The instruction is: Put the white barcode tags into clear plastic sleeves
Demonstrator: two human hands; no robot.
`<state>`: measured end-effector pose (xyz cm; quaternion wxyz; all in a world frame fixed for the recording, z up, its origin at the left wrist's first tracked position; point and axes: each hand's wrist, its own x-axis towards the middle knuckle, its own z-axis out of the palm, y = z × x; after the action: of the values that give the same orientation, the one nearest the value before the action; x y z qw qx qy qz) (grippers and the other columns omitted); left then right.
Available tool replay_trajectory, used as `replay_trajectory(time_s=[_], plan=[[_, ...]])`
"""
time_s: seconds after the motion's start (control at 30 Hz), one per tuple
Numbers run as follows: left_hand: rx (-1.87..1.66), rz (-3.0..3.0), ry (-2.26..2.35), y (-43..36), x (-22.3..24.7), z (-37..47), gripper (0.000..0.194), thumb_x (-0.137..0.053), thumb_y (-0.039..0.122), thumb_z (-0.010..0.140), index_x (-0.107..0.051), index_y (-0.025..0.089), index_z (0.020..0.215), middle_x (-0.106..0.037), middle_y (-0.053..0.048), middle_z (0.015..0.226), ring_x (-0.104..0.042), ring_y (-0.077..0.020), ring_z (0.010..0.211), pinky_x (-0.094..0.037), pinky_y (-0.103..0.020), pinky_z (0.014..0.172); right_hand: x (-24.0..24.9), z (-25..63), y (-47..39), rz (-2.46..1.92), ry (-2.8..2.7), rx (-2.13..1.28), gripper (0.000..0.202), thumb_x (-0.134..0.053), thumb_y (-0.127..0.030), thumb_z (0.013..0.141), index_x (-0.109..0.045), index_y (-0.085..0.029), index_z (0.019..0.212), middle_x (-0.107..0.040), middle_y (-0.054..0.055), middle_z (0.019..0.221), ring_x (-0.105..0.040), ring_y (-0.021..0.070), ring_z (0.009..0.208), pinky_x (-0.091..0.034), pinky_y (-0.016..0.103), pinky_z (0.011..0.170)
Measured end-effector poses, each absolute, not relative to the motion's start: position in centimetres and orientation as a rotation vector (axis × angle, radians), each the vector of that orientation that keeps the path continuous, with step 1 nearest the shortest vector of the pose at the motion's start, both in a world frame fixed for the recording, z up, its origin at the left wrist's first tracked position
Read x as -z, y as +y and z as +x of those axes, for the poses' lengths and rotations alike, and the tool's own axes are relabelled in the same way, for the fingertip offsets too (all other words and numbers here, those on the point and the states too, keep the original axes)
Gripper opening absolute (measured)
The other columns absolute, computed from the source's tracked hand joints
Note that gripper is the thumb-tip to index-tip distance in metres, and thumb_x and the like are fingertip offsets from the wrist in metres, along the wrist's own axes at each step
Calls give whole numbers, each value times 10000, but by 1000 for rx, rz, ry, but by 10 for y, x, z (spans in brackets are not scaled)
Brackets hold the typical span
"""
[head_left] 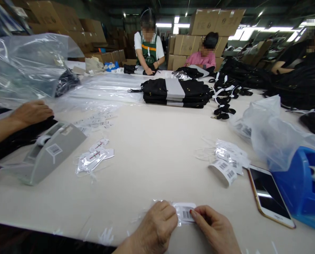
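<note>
Barcode label (184,212): small white rounded tag, black barcode print, inside a clear sleeve. Lies flat on table (157,148), long axis left-right, well left of the smartphone (270,195). Left hand (154,225) and right hand (212,227) fingers pinch its two ends.

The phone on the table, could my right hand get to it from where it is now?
Probably yes. The phone lies flat just right of the right hand, with only bare table between them. That hand now pinches a barcode label together with the left hand.
</note>
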<state>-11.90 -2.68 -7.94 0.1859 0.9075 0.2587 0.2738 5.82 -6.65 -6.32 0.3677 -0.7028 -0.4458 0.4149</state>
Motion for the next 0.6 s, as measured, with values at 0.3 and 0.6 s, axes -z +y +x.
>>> replay_trajectory(time_s=[0.3,0.6], plan=[[-753,2538,725,-28,80,-121,236,-306,87,852,-507,137,737,-532,-53,720,-441,-157,690,-405,-273,627,63,52,-66,-1828,-1161,-988,317,-582,-485,693,-616,-199,559,-562,-25,505,-510,142,516,-389,218,495],[-731,2543,733,-27,80,-120,249,-287,114,869,-517,135,776,-524,-52,733,-435,-161,692,-399,-279,620,62,53,-65,-1873,-1224,-1017,308,-561,-468,715,-609,-197,574,-569,-28,520,-517,137,523,-384,214,506]])
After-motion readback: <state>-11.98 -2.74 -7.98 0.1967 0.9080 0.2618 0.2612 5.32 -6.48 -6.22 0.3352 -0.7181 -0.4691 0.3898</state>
